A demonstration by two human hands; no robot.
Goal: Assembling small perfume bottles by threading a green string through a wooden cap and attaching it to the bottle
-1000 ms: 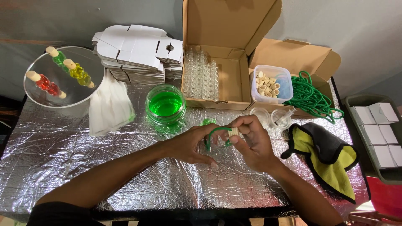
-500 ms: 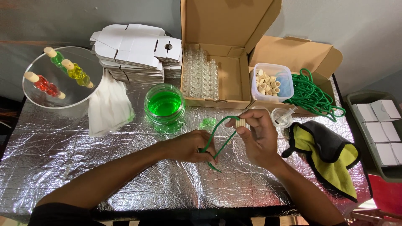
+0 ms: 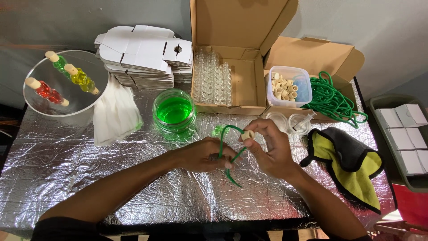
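Note:
My left hand [image 3: 206,155] and my right hand [image 3: 269,148] meet over the foil-covered table [image 3: 80,169]. Both grip one green cord [image 3: 228,134] that loops up between them, with a loose end hanging below the left fingers. My right thumb and fingers also pinch a small cork stopper [image 3: 247,134] against the cord. A glass jar of green liquid [image 3: 174,111] stands just behind my left hand.
An open cardboard box [image 3: 232,85] holds rows of small clear bottles. To its right are a tub of corks [image 3: 287,86], a pile of green cord [image 3: 332,100], two small clear cups [image 3: 290,122] and a black-and-yellow cloth [image 3: 350,163]. Flat white cartons [image 3: 142,53], a white cloth and a round mirror tray [image 3: 67,82] with coloured bottles lie left.
My hands drew apart, pulling the cord into a taller loop, then came back closer together. The cork stays pinched in my right fingers.

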